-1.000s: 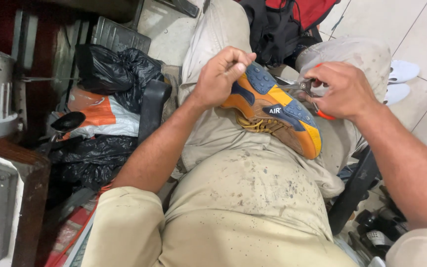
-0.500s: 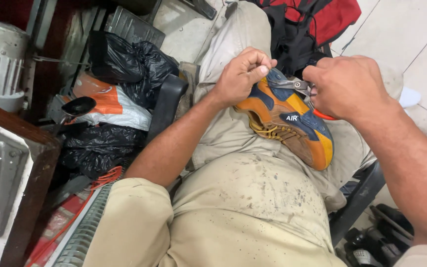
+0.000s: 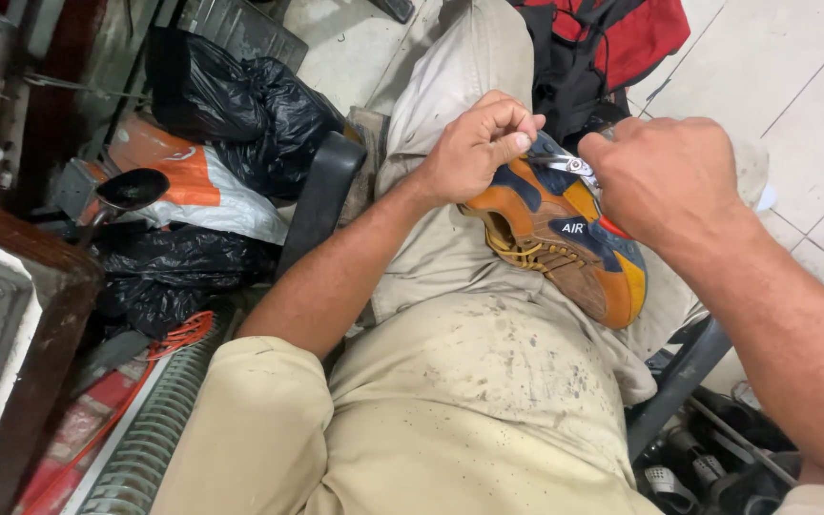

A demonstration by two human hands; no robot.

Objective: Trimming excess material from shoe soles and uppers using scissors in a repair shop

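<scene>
The shoe (image 3: 565,243), orange, blue and yellow, lies across the person's lap on stained beige trousers (image 3: 488,381). The left hand (image 3: 474,148) pinches its upper edge with thumb and forefinger, steadying it. The right hand (image 3: 669,176) is clenched around metal pliers (image 3: 569,164), whose tip meets the same edge. It looks like a pulling or stitching step on the upper; the next move seems to need a firm left-hand hold while the pliers tug.
</scene>
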